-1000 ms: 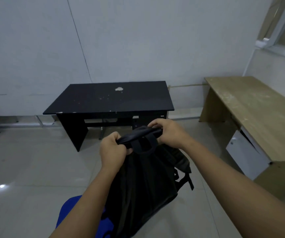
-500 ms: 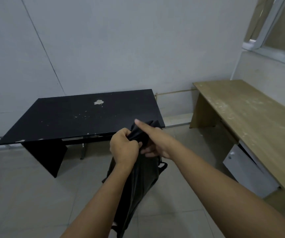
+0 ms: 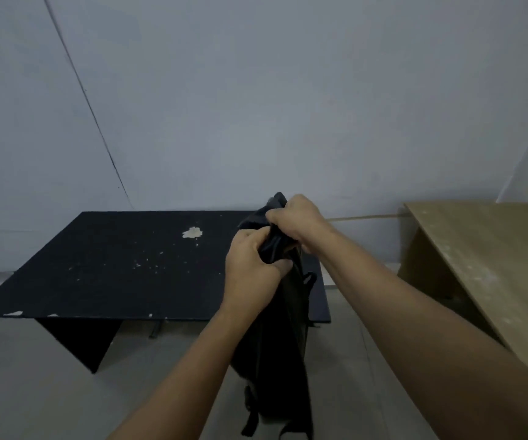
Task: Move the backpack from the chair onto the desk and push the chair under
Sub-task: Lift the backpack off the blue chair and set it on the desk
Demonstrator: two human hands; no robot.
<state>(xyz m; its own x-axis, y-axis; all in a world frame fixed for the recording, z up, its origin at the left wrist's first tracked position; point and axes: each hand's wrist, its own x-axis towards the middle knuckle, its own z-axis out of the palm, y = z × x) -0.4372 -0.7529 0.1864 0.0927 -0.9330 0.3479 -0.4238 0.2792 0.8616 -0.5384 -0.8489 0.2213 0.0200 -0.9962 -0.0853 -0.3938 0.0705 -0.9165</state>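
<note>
A black backpack (image 3: 280, 350) hangs in the air in front of me, its top bunched in both hands. My left hand (image 3: 251, 271) grips the top from the near side and my right hand (image 3: 297, 222) grips it just beyond. The bag's top reaches over the right end of the black desk (image 3: 113, 268), while its body hangs down in front of the desk's near edge. The desk top is scuffed, with a pale chipped patch near its middle. The chair is out of view.
A light wooden desk (image 3: 491, 268) stands at the right, close to my right forearm. A grey wall runs behind both desks. Pale floor tiles (image 3: 27, 385) lie below and to the left of the black desk.
Both hands have carried the backpack up and forward toward the black desk. The desk now looks nearer and larger. The blue chair seen one second ago has dropped out of view.
</note>
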